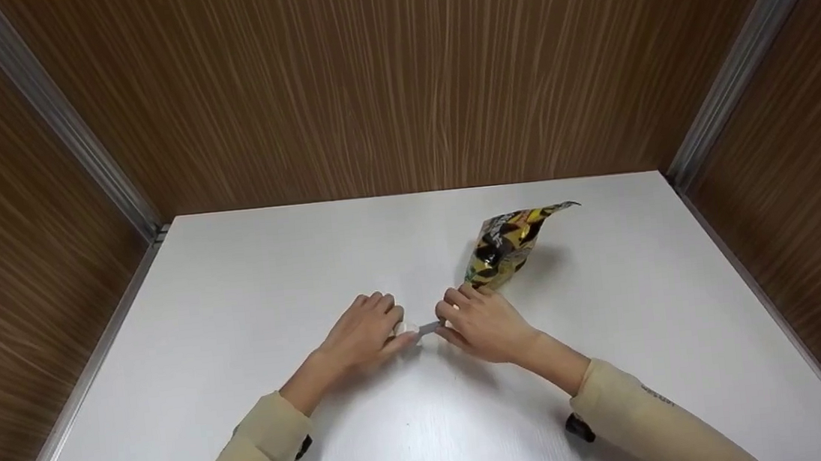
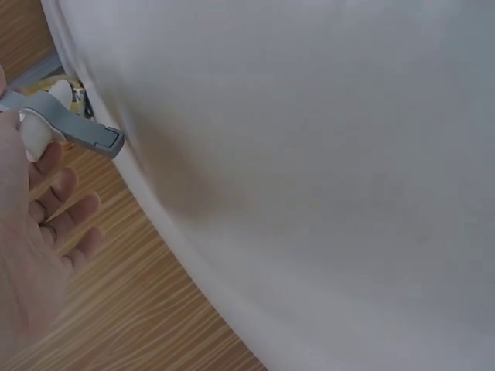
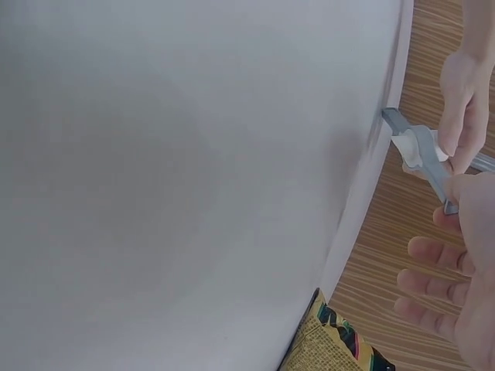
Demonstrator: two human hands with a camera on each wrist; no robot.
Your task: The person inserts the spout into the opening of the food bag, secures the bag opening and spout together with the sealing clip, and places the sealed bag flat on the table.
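Grey plastic clip (image 1: 428,327), a slim bar with a white piece at one end, sits between both hands a little toward the near edge of the white table (image 1: 251,291), about midway between its left and right edges. Nearest the viewer, two beige sleeves (image 1: 265,440) reach in from the near edge. The left hand (image 1: 362,333) lies knuckles up with fingers curled, pinching the clip's white end; in the left wrist view the thumb and forefinger close on that end (image 2: 46,124) while the other fingers stay loosely bent. The right hand (image 1: 483,323) mirrors it, knuckles up, fingertips holding the clip's grey end; the right wrist view shows the bar (image 3: 424,158) gripped between the two hands, the right hand's lower fingers loosely curled beneath it. Just beyond the right hand, toward the far right part of the table, lies a crumpled yellow-and-black foil snack bag (image 1: 506,246), its open top twisted up to the right. Brown wood-grain walls (image 1: 395,74) stand behind the far edge.
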